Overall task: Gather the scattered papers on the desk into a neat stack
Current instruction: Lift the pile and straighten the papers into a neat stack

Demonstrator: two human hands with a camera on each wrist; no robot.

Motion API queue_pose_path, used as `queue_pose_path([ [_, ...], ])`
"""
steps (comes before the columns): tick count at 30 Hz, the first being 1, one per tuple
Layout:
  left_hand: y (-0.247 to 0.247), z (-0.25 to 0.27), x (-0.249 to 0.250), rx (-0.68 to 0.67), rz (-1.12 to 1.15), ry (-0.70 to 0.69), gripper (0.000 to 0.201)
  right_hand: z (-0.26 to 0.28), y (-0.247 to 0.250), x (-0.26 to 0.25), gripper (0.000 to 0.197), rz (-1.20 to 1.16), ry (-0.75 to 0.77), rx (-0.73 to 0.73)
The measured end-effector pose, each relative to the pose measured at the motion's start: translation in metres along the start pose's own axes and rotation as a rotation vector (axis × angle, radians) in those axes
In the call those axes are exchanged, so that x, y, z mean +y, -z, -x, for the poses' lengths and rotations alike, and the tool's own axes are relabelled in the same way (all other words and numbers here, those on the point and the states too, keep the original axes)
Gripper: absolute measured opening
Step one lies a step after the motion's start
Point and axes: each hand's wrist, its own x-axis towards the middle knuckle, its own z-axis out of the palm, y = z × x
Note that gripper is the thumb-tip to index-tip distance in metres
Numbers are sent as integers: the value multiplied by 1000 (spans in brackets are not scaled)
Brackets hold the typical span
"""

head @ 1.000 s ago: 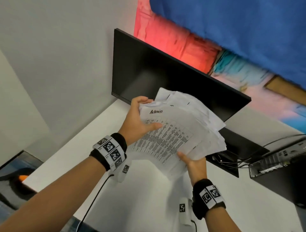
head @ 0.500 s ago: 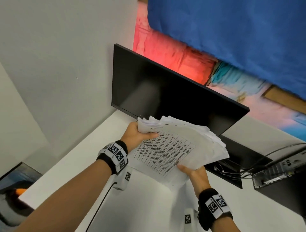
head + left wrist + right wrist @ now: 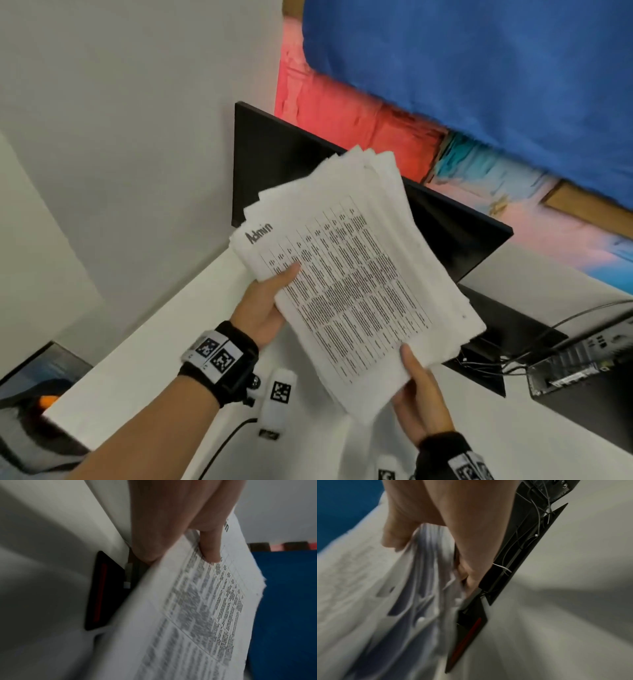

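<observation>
White papers (image 3: 359, 281) covered in black printed tables fill the centre of the frame, before a black monitor (image 3: 284, 161), a white desk (image 3: 144, 370) and a blue, red and pink painting (image 3: 479, 85) at upper right.

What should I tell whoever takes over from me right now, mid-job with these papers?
Left hand: grips the left edge of the paper bundle, thumb on the top "Admin" sheet.
Right hand: grips the bundle's near corner, thumb on top.
The bundle is held in the air above the white desk, in front of the black monitor.
Done: the papers in view are gathered in the hands.
Left: the far edges are fanned and uneven, so square them up, perhaps by tapping on the desk, then lay the stack down.
</observation>
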Motion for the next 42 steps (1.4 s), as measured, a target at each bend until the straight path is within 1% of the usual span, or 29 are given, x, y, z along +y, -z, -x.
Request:
queue_pose_path([
  [3,20,5,-10,49,-125,76,55,0,5,-22,43,138,66,27],
  [6,45,10,4,102,-190,135,49,6,19,-42,45,261,137,102],
  [8,49,14,22,64,-251,163,36,15,29,-57,40,318,181,85],
  [9,48,15,30,35,-308,148,29,20,32,-62,35,332,198,69],
  [10,45,15,37,-8,-384,139,26,26,32,-67,31,339,211,56],
  [12,36,12,42,-55,-603,135,33,30,31,-67,27,368,246,38],
  [13,31,10,37,-65,-693,106,37,30,28,-63,26,410,272,51],
  [14,26,7,29,-30,-752,57,39,30,23,-57,26,450,305,78],
  [15,18,5,20,51,-792,-12,39,30,20,-50,27,477,349,104],
  [16,14,2,11,146,-782,-86,38,32,17,-44,28,491,397,139],
  [17,8,2,4,199,-740,-154,36,34,13,-39,29,490,454,179],
  [19,-4,7,-4,231,-646,-258,30,40,8,-35,30,463,565,232],
  [21,-10,12,-6,229,-599,-336,27,40,12,-32,38,431,618,236],
  [22,-11,14,-7,210,-591,-358,27,35,20,-26,46,432,602,246],
  [24,1,17,-14,197,-636,-353,35,22,41,-11,60,474,499,262],
  [26,26,15,-24,211,-729,-267,48,11,59,1,63,538,389,232],
  [28,48,14,-37,224,-818,-142,56,5,70,7,63,595,346,206],
  [29,55,15,-44,241,-841,-98,54,4,73,7,60,616,344,196],
  [30,60,15,-49,257,-849,-83,50,1,73,5,53,642,355,195],
  [32,57,17,-53,280,-861,-108,35,-2,73,-1,28,687,385,178],
  [33,52,17,-52,285,-874,-138,26,-2,73,-4,22,678,384,167],
  [35,42,16,-48,280,-876,-211,11,0,73,-8,23,622,385,161],
  [36,37,15,-46,277,-868,-249,10,1,73,-9,23,602,387,165],
  [37,33,16,-42,277,-869,-278,13,1,73,-8,27,594,382,176],
  [38,30,16,-41,274,-861,-293,18,1,73,-7,38,589,370,188],
  [40,29,15,-39,262,-834,-293,31,1,73,-6,53,590,369,205],
  [42,26,17,-36,282,-787,-300,39,5,67,-7,67,616,433,213],
])
